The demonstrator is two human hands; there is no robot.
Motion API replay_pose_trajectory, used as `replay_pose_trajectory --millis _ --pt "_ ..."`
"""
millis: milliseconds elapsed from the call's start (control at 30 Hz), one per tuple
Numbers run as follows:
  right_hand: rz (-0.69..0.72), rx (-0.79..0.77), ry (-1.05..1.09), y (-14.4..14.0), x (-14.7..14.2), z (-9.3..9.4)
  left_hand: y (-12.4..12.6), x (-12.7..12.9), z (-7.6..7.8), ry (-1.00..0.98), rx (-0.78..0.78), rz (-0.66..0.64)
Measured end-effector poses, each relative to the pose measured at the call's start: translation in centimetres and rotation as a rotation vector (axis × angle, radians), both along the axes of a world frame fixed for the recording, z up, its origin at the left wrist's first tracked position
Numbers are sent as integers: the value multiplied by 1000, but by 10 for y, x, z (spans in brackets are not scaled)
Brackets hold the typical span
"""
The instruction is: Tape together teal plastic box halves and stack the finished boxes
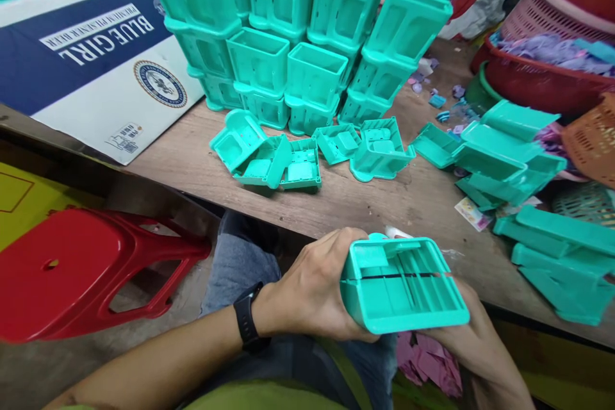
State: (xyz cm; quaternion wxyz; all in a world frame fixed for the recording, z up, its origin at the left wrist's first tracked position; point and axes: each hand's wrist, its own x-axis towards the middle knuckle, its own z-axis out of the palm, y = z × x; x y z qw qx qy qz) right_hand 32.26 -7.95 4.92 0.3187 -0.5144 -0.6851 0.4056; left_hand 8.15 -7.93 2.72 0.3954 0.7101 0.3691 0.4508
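Observation:
Above my lap, at the front edge of the table, I hold a teal plastic box (408, 317) with its open end facing up toward me. A dark gap line runs across its inside, and ribs show on one inner wall. My left hand (319, 288) is wrapped round the box's left side, with a black watch on that wrist. My right hand (464, 314) grips it from the right and below; most of its fingers are hidden behind the box. Loose teal half-shells (300, 170) lie on the table just beyond, next to an upright teal piece (382, 150).
Teal boxes (276, 3) are stacked in columns at the back. A beer carton (96, 64) stands left, above a red stool (57, 269). More teal parts (504, 147) are piled right, near a red basket (538, 73) of purple pieces. Wooden table (336, 205) lies between.

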Motion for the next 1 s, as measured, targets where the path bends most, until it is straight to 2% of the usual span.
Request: replay_pose_trajectory --millis 100,233,333,467,533,633,767,867,1000 --pt "-13 5 19 -4 7 -7 0 -1 1 -60 13 -4" --pt "-89 -63 91 -9 8 -18 -3 -1 0 -83 -92 44" --pt "-199 -146 318 -9 -12 -19 -7 0 -5 -72 -92 68" --pt "-375 -173 643 -4 -54 -7 -12 6 -12 -34 -64 98" --pt "-479 -169 661 -4 -67 -3 -14 7 -14 -38 -65 107" --pt "-592 -201 640 -4 -70 -6 -19 7 -14 -23 -77 119" --pt "-581 -282 609 -4 -62 -20 -24 9 -16 1 -143 140" --pt "-626 -281 589 -2 -63 -25 -20 5 -12 39 -186 131" --pt "-621 -210 545 1 -62 -26 1 -13 9 113 -266 -97"
